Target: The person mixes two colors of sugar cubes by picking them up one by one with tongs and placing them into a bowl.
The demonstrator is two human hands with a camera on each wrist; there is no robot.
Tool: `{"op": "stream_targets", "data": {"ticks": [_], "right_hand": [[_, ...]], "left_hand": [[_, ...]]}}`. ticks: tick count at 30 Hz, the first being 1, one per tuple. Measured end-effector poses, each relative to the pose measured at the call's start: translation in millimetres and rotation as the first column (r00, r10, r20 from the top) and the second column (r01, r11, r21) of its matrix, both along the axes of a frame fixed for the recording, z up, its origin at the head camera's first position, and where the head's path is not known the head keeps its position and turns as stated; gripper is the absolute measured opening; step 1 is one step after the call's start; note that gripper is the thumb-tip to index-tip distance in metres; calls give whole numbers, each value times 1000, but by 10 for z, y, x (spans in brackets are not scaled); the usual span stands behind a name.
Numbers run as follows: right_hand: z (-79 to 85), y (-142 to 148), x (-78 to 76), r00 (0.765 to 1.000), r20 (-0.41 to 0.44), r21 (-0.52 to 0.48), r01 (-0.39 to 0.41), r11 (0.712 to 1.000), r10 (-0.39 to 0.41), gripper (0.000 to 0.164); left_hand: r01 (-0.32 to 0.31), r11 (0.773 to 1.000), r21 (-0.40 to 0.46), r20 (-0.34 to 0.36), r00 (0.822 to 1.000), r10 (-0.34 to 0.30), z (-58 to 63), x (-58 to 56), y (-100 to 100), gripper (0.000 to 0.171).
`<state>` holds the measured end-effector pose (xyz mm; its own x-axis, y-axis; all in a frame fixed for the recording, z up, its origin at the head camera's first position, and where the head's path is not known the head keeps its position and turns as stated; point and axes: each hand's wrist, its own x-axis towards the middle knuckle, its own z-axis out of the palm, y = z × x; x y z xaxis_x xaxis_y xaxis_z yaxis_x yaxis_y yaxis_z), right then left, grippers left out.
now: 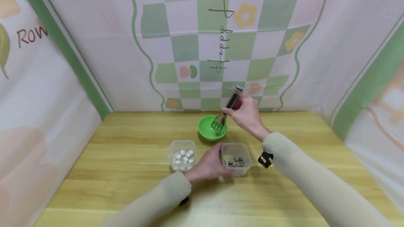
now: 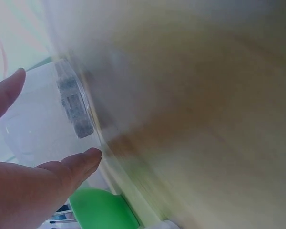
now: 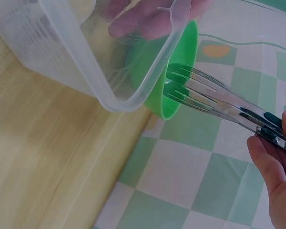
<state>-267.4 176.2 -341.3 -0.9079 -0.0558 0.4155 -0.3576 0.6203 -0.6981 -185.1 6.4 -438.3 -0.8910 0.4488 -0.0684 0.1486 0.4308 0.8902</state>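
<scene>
My right hand [image 1: 247,115] holds metal serving tongs [image 1: 233,101] with dark grips and slotted, fork-like ends. Those ends dip into a green bowl [image 1: 204,128]; a small pale spot shows by their tips, too small to identify. In the right wrist view the tongs [image 3: 224,102] reach over the rim of the bowl [image 3: 155,102]. My left hand [image 1: 209,164] grips the left side of a clear plastic container [image 1: 248,153], thumb at the front and fingers toward the back. Dark pieces [image 1: 238,161] lie inside it; from the left wrist, dark pieces [image 2: 76,107] show through its wall.
Left of my left hand stands a second clear container [image 1: 172,150] with several white cubes [image 1: 185,158]. Everything stands on a wood-grain table [image 1: 132,171]. Behind it hangs a checked, printed cloth [image 1: 211,48], close to the table's back edge.
</scene>
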Motion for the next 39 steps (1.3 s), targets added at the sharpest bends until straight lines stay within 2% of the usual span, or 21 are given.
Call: {"op": "stream_targets", "data": {"ticks": [7, 12, 20, 28, 34, 39], "right_hand": [[63, 11, 24, 1000, 10, -27, -6, 1000, 6, 23], [138, 36, 112, 999, -26, -59, -41, 997, 40, 24], [326, 158, 369, 992, -105, -15, -66, 998, 64, 23], [485, 289, 662, 973, -185, -9, -139, 990, 135, 25], [440, 358, 840, 967, -193, 36, -163, 986, 167, 24], [336, 353, 911, 969, -152, 47, -190, 981, 195, 23]], "left_hand": [[4, 1000, -9, 8, 1000, -4, -2, -15, 2, 98], [1, 1000, -2, -4, 1000, -1, 7, -17, 4, 97], [-22, 1000, -3, 32, 999, 22, 34, 13, -11, 97], [-34, 999, 13, 38, 999, 33, 27, 47, -33, 100], [-27, 999, 46, 28, 999, 26, 3, 52, -48, 98], [-26, 997, 71, 29, 999, 24, -7, 40, -73, 97]]}}
